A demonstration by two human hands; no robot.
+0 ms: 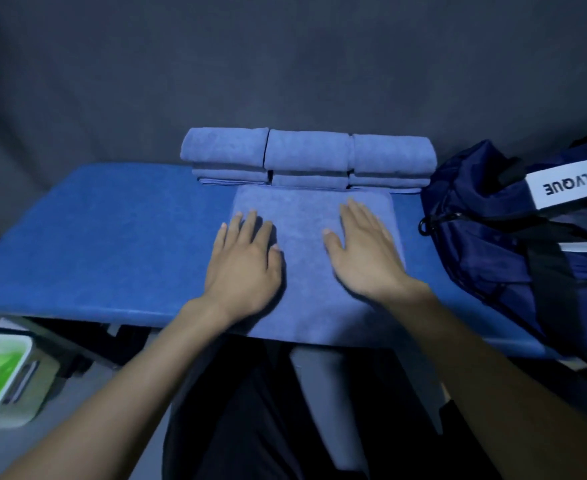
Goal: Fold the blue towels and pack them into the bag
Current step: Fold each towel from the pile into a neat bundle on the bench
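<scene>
Pressing flat, head view: left hand (pixel 242 261) and right hand (pixel 365 251) lie palm-down, fingers spread, no grip closed on anything, likely smoothing the towel (pixel 306 258) before its next fold. Towel sits mid-tabletop (pixel 105 237), near edge overhanging. Folded towels (pixel 307 155) are stacked just behind, touching it. Bag (pixel 514 237) is close right; free room is on the left.

A blue padded bench (pixel 94 244) carries folded towels (pixel 307 157), 1 flat towel (pixel 306 265) and a bag (pixel 514 237).
</scene>
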